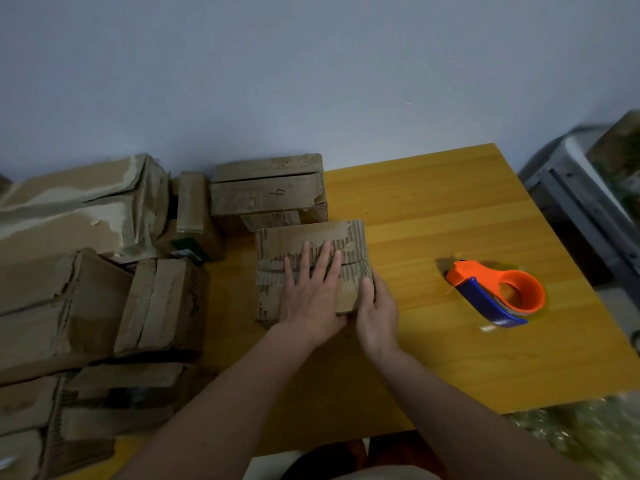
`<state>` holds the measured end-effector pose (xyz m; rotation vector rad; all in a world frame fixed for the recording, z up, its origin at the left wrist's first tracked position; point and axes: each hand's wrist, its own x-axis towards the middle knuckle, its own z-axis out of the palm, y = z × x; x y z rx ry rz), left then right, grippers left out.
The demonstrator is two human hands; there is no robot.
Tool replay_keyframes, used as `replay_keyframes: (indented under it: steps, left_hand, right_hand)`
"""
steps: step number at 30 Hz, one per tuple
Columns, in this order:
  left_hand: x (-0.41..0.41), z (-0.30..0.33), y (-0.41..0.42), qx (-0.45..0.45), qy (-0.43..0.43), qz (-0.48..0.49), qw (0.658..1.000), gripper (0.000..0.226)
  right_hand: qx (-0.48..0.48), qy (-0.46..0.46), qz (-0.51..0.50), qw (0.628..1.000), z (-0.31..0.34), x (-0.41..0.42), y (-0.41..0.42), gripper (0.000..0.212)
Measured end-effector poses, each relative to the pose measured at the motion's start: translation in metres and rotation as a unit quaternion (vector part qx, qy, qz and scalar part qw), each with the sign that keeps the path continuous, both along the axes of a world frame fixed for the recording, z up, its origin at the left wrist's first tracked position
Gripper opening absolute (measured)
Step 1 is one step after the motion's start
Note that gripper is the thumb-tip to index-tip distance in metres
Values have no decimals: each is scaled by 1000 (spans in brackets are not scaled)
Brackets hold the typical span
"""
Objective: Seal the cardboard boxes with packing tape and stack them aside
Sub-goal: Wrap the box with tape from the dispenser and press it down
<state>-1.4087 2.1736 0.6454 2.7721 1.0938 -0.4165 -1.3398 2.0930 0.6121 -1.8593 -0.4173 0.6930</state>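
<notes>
A worn cardboard box (277, 239) with torn, ribbed flaps lies on the yellow wooden table (450, 209), in front of me. My left hand (310, 292) presses flat on its closed top flaps, fingers straight and spread across the seam. My right hand (375, 306) lies against the box's right side, thumb on the top edge. An orange and blue tape dispenser (498, 294) rests on the table to the right, apart from both hands.
Several battered boxes crowd the table's left side, one large box (69, 206) at the back left. A box marked "4" (268, 188) stands just behind the one I hold. A grey metal rack (581, 195) stands off the table's right.
</notes>
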Motion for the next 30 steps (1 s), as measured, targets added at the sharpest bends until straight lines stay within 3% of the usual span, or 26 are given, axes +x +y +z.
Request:
replay_keyframes:
  steps: [4,6,10,13,16,19,22,24,27,30]
  left_hand:
    - [-1,1,3,-24,-1,1,1000,115]
    - [-4,3,5,-50,-11,-16,999,116]
    - [-21,9,14,-91,-117,-9,989,96]
    - [-43,6,23,-22,-121,100,987,81]
    - [-46,-1,17,-66,-126,190,971,84]
    - [-39,-1,-1,-102,-187,242,946,85]
    - [-43,0,-22,-142,-251,285,914,88]
    - [-47,3,-22,-126,-293,323,891,86]
    - [-51,7,11,-37,-297,336,893,76]
    - [-53,13,54,-102,-279,332,895,65]
  right_hand:
    - [34,53,-94,994,-8,2,17,58]
    - [43,82,-117,989,-6,1,19,53]
    - [-3,61,-130,990,-5,11,17,52]
    - [13,71,-145,987,-8,19,22,52]
    - [15,86,-149,985,-9,24,28,65]
    - [21,133,-177,975,-8,37,39,55]
    - [-1,189,-168,968,2,54,46,85]
    - [-17,174,-166,970,12,61,44,96]
    - [-38,109,-179,977,24,52,27,84]
    - [-53,79,-119,988,29,23,4,66]
